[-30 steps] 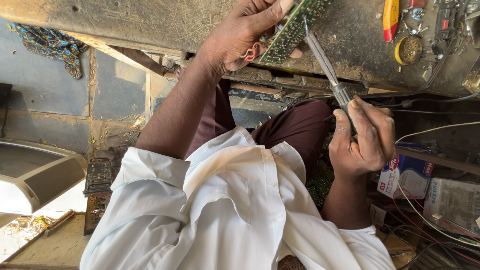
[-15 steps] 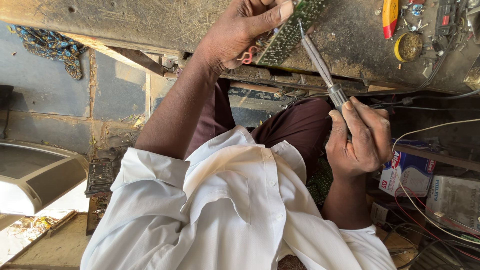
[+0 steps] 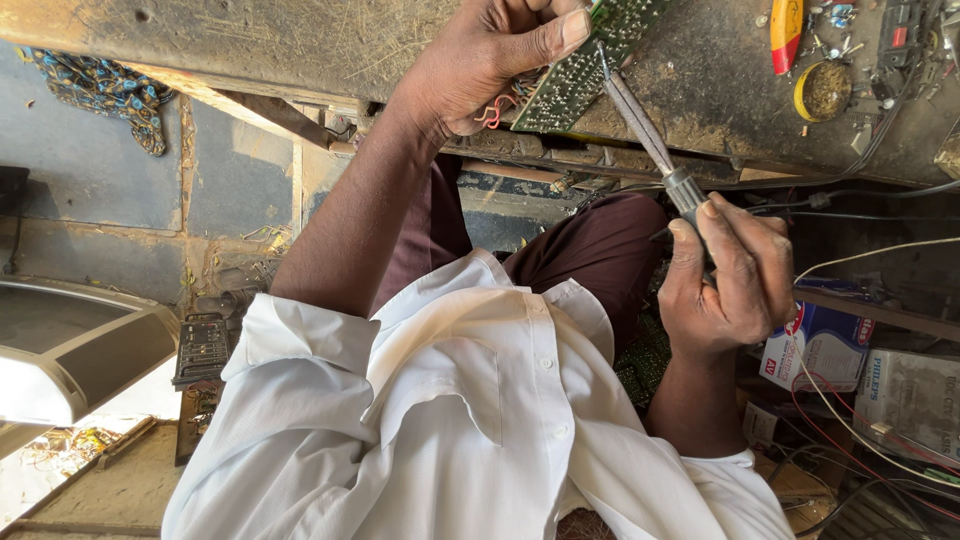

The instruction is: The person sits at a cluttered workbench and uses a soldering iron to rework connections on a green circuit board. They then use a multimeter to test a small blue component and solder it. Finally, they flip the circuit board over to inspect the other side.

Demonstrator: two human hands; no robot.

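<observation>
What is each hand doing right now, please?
Left hand: closed on the green circuit board.
Right hand: closed around the handle of a thin tool, its tip on the board.

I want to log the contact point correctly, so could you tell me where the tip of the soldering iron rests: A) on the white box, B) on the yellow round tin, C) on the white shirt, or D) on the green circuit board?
D: the soldering iron slants up from one hand, and its tip meets the green circuit board held by the other hand.
</observation>
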